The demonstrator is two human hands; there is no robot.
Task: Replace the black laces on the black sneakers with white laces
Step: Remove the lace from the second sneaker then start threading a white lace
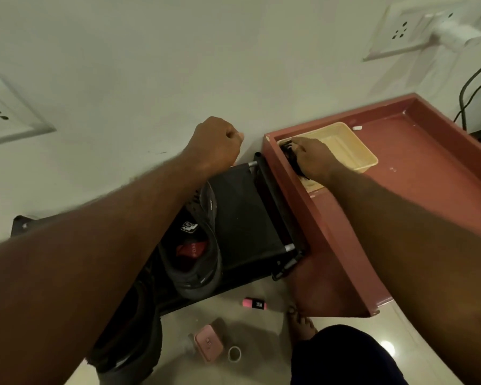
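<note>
Bottom of frame, on the floor: a pink marker (254, 303), not part of the job. Above it, centre frame, one black sneaker (203, 262) lies on a black rack (242, 212), long axis running from lower centre up toward the wall. Whether any lace is in its eyelets cannot be told.

Upper centre: the left hand (215, 141) is curled into a fist with nothing visibly held, above the sneaker's far end and the nearer hand to it. To its right, the right hand (315, 161) has its fingers folded over the black laces (290, 157) in the left corner of a cream tray (347, 145) on the red shelf (428, 168).

No white laces are seen. Judged: the old laces are being stowed, and the sneaker lies down and left of that grip.
</note>
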